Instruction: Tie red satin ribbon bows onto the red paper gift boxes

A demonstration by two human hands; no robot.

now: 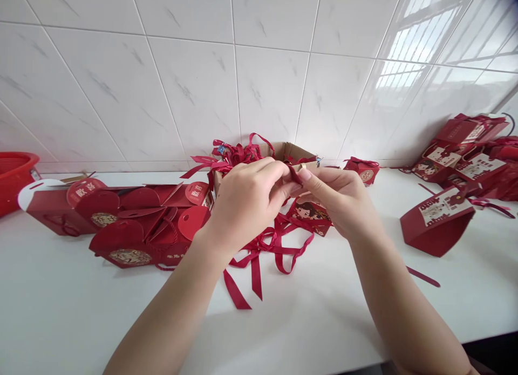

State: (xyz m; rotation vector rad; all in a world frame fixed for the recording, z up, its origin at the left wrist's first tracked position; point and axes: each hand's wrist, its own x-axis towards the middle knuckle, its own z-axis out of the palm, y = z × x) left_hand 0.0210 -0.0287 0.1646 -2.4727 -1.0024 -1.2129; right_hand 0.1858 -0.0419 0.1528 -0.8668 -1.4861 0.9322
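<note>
My left hand (251,197) and my right hand (338,194) meet above the middle of the table, fingers closed in a pinch. Between their fingertips is a dark red strip (294,174); the fingers hide most of it. Below the hands lies a loose tangle of red ribbons (279,248). A small red gift box with a cartoon figure (313,216) sits partly behind my right hand. Just beyond, an open cardboard box (297,150) holds a heap of red ribbons (238,155).
Several red gift boxes (133,240) stand at left, beside a red plastic basin (16,178). At right are an open-sided red box (437,224), a loose red strap (423,276) and a pile of red boxes (465,148). A small red box (363,171) stands by the tiled wall.
</note>
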